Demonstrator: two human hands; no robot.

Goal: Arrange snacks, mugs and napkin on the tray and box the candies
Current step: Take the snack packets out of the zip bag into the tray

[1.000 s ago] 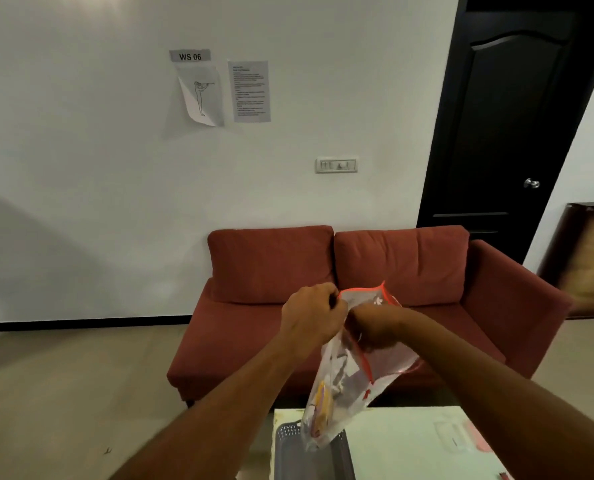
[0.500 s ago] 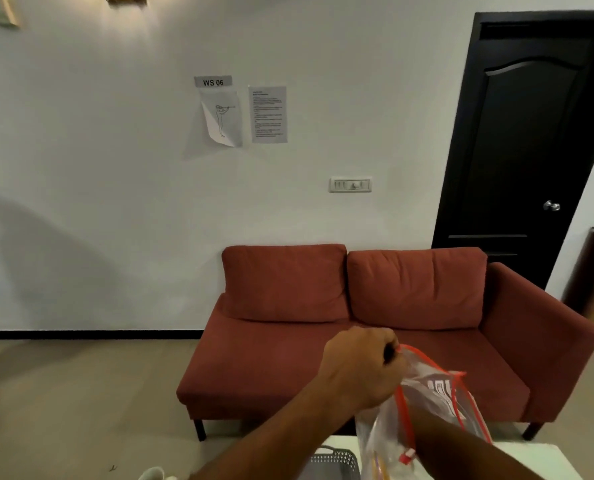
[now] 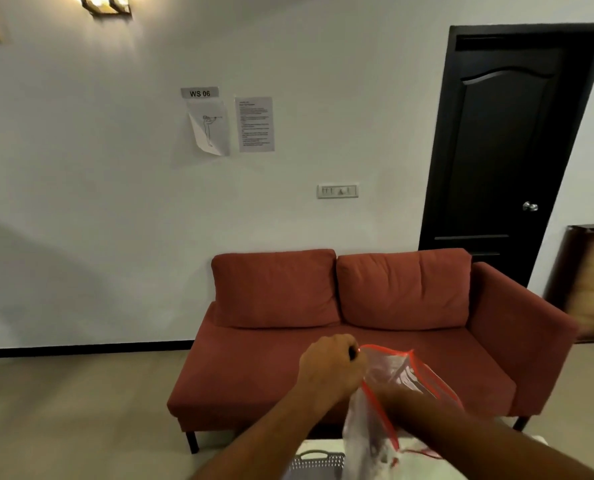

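A clear plastic zip bag (image 3: pixel 370 441) with a red-orange rim hangs open low in the head view, its contents blurred. My left hand (image 3: pixel 330 370) is closed on the bag's left rim and holds it up. My right hand (image 3: pixel 397 398) is pushed down inside the bag's mouth and shows only dimly through the plastic; I cannot tell whether it holds anything. Just below the bag, the rim of a grey perforated tray (image 3: pixel 318 460) peeks over the bottom edge, resting on the white table (image 3: pixel 427 470). Mugs, napkin and candy box are out of view.
A red two-seat sofa (image 3: pixel 340 323) stands right behind the table against a white wall. A black door (image 3: pixel 503 150) is at the right, with a wooden cabinet (image 3: pixel 593 282) beside it. Beige floor (image 3: pixel 80 410) stretches to the left.
The camera has tilted upward, so hands and bag sit lower in view. My right hand left the bag's rim and went down inside it; my left hand kept its hold.
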